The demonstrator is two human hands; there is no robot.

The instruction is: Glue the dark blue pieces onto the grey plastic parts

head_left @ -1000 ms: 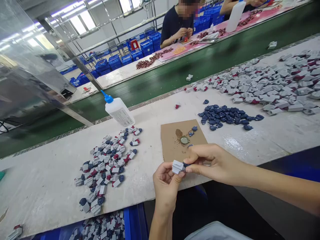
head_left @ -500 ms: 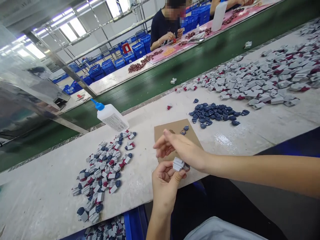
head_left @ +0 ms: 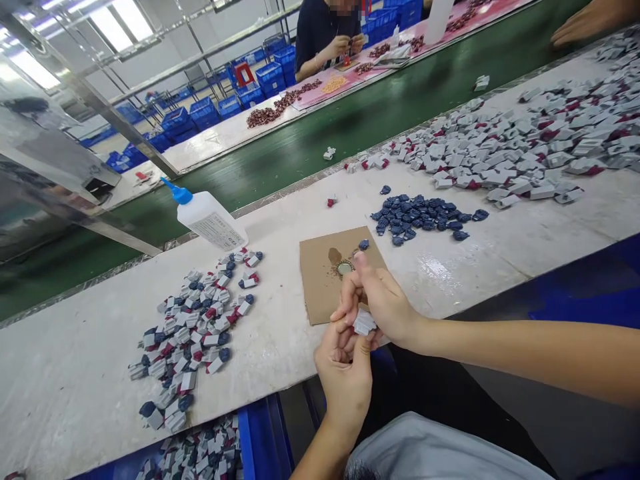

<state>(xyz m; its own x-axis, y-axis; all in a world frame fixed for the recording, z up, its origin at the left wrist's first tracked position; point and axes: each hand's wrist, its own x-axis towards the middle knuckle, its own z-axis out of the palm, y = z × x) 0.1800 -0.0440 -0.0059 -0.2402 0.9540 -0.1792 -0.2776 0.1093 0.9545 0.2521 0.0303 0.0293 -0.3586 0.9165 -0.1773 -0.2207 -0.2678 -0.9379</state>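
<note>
A small light-grey plastic piece is pinched between the thumb and fingers of my left hand, just over the table's front edge. My right hand is closed about the same piece from the other side, fingers curled against it and thumb pointing up; its palm side is partly hidden. Behind the hands lies a brown cardboard sheet with a wet stain, a small round cap-like dish and a dark blue piece. Beyond it is a heap of dark blue pieces.
Assembled grey, red and blue pieces lie at left, near a white bottle with blue nozzle. Many grey-and-red pieces cover the right. A green conveyor belt runs behind; a co-worker sits across. Another person's hand shows top right.
My right hand has come down from above the cardboard and closed around the grey piece beside my left hand. Another person's hand has appeared at the top right. The view has shifted slightly.
</note>
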